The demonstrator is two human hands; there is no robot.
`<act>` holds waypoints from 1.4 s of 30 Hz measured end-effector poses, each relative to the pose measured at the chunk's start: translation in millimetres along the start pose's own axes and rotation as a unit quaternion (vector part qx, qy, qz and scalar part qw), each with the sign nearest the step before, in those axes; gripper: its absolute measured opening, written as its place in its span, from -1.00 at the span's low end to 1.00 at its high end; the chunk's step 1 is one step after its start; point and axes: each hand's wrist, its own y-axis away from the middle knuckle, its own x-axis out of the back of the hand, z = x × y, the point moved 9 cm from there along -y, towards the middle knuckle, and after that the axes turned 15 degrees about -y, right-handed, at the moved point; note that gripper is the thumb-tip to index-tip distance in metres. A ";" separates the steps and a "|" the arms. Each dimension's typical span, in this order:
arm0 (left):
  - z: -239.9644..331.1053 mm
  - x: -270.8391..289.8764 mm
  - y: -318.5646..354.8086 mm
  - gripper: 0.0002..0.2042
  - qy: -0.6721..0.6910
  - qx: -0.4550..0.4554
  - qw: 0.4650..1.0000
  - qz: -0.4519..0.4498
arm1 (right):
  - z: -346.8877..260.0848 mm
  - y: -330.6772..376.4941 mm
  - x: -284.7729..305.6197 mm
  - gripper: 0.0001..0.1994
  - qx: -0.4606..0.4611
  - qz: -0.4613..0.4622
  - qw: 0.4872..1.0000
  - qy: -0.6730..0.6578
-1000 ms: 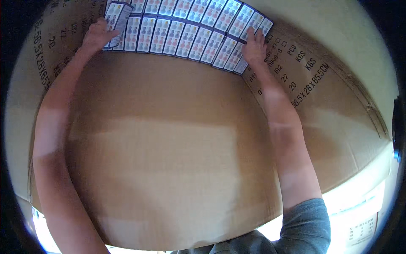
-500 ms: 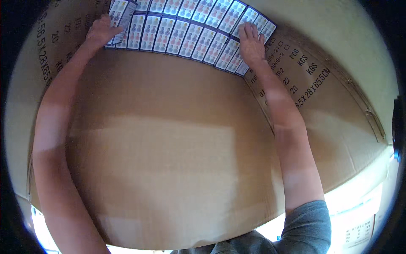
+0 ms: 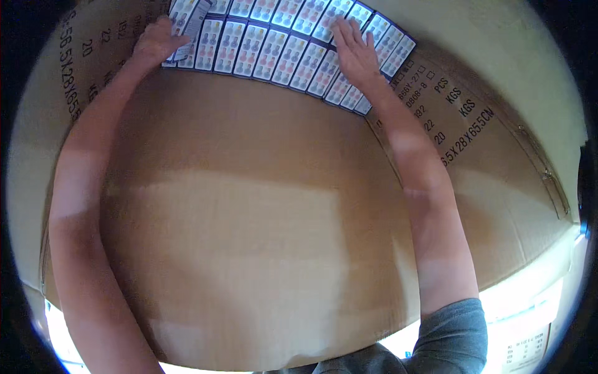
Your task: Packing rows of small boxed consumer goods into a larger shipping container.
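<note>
Head view: at the top of the frame, rows of small flat packets (image 3: 274, 47) fill a large cardboard carton (image 3: 249, 237). The right hand (image 3: 356, 53) lies flat and open on them; the left hand (image 3: 156, 43) pinches one packet (image 3: 194, 22). They look light, stiff and best lifted by their edges. Lower layers stay hidden.

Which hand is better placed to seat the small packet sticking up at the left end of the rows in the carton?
Left. The left hand is already on the raised packet at that end; the right hand lies flat on the packed rows at the far end.
</note>
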 end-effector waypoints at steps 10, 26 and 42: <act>41.3 67.4 34.3 -0.48 0.018 -0.080 0.997 -0.006 | -26.2 27.6 26.4 -0.45 -0.122 -0.236 0.940 -0.216; 139.2 429.3 341.2 -0.44 0.062 -0.399 0.903 0.147 | -152.5 176.7 454.0 -0.63 -0.017 0.046 0.864 -0.502; 270.8 583.1 418.9 -0.72 0.200 -0.274 0.914 0.221 | 83.2 799.8 550.6 -0.61 -0.220 0.656 0.253 -0.676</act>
